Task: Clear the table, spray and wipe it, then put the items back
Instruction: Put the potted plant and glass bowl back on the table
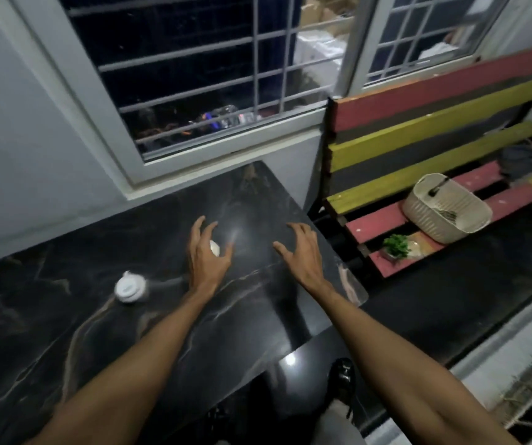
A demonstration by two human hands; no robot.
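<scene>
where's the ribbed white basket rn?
In the head view, right side: the basket sits on the striped bench seat beside the black table, just beyond the small green plant.

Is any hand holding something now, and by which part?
Nothing is held. The left hand hovers open over a small white object; the right hand is open and empty.
</scene>
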